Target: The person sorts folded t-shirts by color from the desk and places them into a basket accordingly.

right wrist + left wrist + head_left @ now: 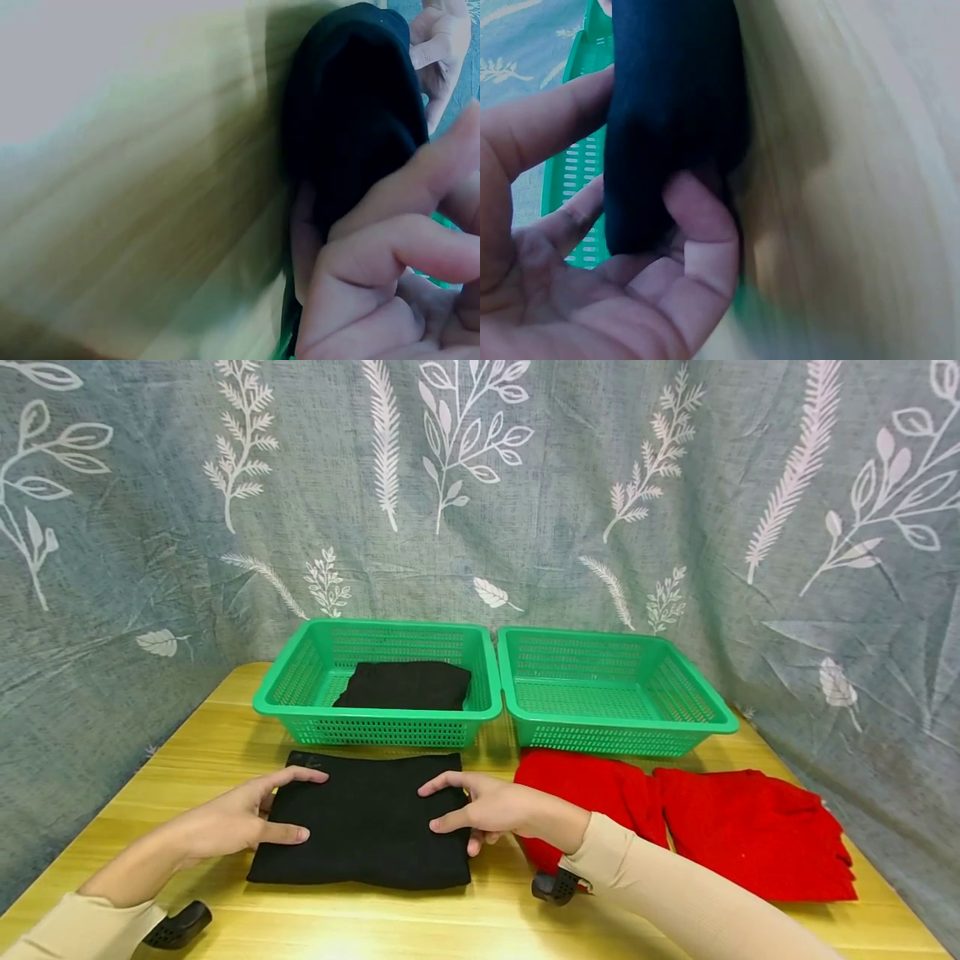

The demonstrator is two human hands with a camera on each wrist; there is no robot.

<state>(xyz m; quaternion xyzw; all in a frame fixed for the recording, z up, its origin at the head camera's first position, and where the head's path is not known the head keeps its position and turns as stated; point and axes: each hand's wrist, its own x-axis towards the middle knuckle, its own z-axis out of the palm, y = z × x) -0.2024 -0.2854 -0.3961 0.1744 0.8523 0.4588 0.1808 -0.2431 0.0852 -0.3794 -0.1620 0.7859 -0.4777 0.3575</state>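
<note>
A folded black cloth (367,827) lies flat in front of the left basket in the head view. My left hand (232,822) grips its left side, thumb and index finger on top. The left wrist view shows other fingers curled under the edge of the black cloth (675,82). At the opposite side my right hand (495,806) holds the cloth the same way, thumb and index finger over the top. In the right wrist view, fingers (360,277) reach beneath the thick folded edge of the black cloth (352,112).
Two green plastic baskets stand side by side at the back of the wooden table (217,727). Another folded black cloth (408,685) lies in the left basket (382,727). Two red cloths (757,835) lie before the right basket (607,739), partly behind my right arm. A patterned curtain (555,527) hangs behind.
</note>
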